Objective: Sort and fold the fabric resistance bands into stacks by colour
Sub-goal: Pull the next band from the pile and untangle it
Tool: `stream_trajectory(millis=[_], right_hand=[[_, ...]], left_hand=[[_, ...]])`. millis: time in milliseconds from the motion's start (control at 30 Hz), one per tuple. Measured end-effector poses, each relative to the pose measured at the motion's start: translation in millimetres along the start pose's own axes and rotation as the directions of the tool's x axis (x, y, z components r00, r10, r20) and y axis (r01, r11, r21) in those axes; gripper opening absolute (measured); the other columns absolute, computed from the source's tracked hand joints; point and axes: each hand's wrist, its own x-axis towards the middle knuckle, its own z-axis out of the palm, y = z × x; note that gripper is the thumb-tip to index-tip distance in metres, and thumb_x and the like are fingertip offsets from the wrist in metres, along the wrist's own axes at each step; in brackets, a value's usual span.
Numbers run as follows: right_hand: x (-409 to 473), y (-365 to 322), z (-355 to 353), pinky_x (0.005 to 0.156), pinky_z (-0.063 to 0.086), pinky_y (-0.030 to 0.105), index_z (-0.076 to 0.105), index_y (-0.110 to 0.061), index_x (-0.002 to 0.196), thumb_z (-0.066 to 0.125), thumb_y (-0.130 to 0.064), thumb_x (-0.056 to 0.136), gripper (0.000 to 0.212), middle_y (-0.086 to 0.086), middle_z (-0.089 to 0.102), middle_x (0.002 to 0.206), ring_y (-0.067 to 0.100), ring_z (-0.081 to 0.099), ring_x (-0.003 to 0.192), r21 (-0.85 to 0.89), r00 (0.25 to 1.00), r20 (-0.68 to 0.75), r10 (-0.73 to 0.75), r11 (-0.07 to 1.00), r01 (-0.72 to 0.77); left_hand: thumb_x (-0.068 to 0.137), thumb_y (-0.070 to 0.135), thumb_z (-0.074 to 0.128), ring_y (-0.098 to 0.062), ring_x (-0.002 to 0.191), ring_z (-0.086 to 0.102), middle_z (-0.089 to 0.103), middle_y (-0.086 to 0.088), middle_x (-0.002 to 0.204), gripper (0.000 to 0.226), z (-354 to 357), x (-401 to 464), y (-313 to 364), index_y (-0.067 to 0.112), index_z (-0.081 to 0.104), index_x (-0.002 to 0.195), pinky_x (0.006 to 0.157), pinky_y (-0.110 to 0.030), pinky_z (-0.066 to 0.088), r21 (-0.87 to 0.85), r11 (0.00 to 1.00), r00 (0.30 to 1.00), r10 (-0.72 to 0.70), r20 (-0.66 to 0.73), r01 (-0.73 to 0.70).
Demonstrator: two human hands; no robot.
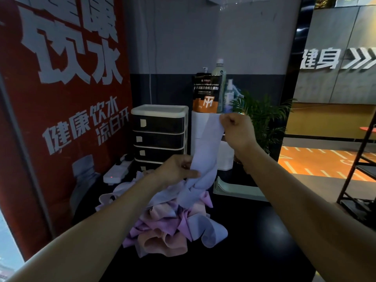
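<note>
Two hands: both on one lilac band (205,151), drawn up out of the heap.
Right hand (237,131): at 1 o'clock from the heap, raised; fingers curled tight, pinching the band's upper end. Held high, I judge, so the strip hangs straight and its length shows.
Left hand (177,169): at 12 o'clock, just over the heap; thumb and fingers closed on the band lower down, probably to free it from the tangle or find the fold point.
Band: taut between the hands; lower end twisted and running down into the heap.
Heap (171,218): loose bands on the black table (254,241), centre; lilac, pink-purple and peach mixed, none folded.
Stacks: none seen; sorting looks barely begun.
Drawers (159,135): 12 o'clock behind the heap, against the wall.
Power strip (118,169): 10 o'clock, red light on.
Pouch (205,92): 1 o'clock, on a white stand, bottles behind.
Plant (262,119): 2 o'clock.
Next step, by judgement: pull the tail clear, fold, start a lilac stack on bare table.
</note>
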Motion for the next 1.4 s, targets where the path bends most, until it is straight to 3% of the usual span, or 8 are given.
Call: stream_trajectory(millis=[100,267,567,767,867,967,1200,1400], right_hand=[[2,4,-16,0.082,0.054,0.053,0.059,0.016,0.096,0.046,-0.012,0.097,0.03,0.034,0.06,0.1,0.043,0.06,0.096,0.076,0.99,-0.102,0.099,0.993,-0.091],[-2,21,-24,0.066,0.058,0.037,0.055,0.022,0.096,0.05,-0.011,0.096,0.033,0.04,0.056,0.094,0.029,0.053,0.08,0.182,0.965,-0.165,0.201,0.968,-0.171],[-3,38,-32,0.047,0.052,0.014,0.057,0.019,0.096,0.048,-0.015,0.098,0.035,0.029,0.053,0.08,0.028,0.054,0.076,0.221,0.938,-0.267,0.22,0.962,-0.163],[-15,55,-32,0.046,0.049,0.014,0.06,0.015,0.094,0.046,-0.014,0.098,0.033,0.011,0.049,0.071,0.025,0.051,0.075,0.217,0.915,-0.275,0.295,0.946,-0.24],[-19,59,-32,0.05,0.051,0.018,0.061,0.014,0.089,0.046,-0.014,0.098,0.033,0.012,0.05,0.071,0.028,0.053,0.076,0.211,0.913,-0.275,0.302,0.945,-0.249],[-22,65,-35,0.043,0.046,0.014,0.062,0.011,0.089,0.046,-0.014,0.098,0.031,0.014,0.05,0.072,0.027,0.051,0.073,0.182,0.912,-0.283,0.297,0.95,-0.253],[-25,83,-43,0.063,0.051,0.026,0.065,0.004,0.095,0.048,-0.015,0.098,0.026,0.013,0.058,0.088,0.027,0.059,0.082,0.23,0.849,-0.3,0.434,0.897,-0.377],[-27,91,-55,0.085,0.054,0.051,0.063,-0.002,0.075,0.048,-0.014,0.097,0.029,0.019,0.06,0.076,0.037,0.06,0.078,0.146,0.833,-0.349,0.429,0.903,-0.404]], left_hand=[[0.079,-0.002,0.066,-0.008,0.061,0.046,0.052,0.001,0.065,0.023,-2,5,-16,0.015,0.054,0.07,0.059,-0.021,0.037,0.304,0.953,0.998,0.027,-0.058,-0.008],[0.075,0.009,0.063,-0.023,0.076,0.045,0.047,-0.008,0.078,0.032,-8,13,-32,0.028,0.04,0.061,0.063,-0.029,0.034,0.557,0.83,0.974,0.127,-0.186,-0.002],[0.072,0.001,0.071,-0.014,0.06,0.041,0.047,-0.001,0.07,0.033,-12,10,-47,0.018,0.043,0.075,0.055,-0.021,0.032,0.473,0.879,0.967,0.069,-0.245,0.057],[0.09,0.007,0.054,-0.02,0.073,0.053,0.056,-0.004,0.074,0.009,-17,6,-48,0.006,0.062,0.085,0.066,-0.028,0.043,0.349,0.906,0.868,-0.04,-0.495,0.241],[0.095,0.008,0.046,-0.026,0.086,0.055,0.057,-0.012,0.092,0.013,-19,6,-48,0.008,0.058,0.09,0.075,-0.04,0.053,-0.13,0.954,0.785,-0.298,-0.543,0.272],[0.095,0.004,0.045,-0.022,0.085,0.057,0.058,-0.013,0.091,0.02,-22,9,-43,0.013,0.055,0.081,0.062,-0.034,0.05,-0.555,0.801,0.728,-0.516,-0.451,0.223],[0.096,-0.001,0.041,-0.016,0.075,0.06,0.067,-0.008,0.073,0.022,-19,5,-23,0.006,0.058,0.083,0.056,-0.026,0.056,-0.814,0.574,0.846,-0.476,-0.24,0.092],[0.094,0.01,0.043,-0.011,0.05,0.06,0.062,-0.005,0.063,0.021,-27,-9,-24,0.005,0.059,0.083,0.053,-0.021,0.051,-0.712,0.666,0.933,-0.357,-0.042,0.223]])
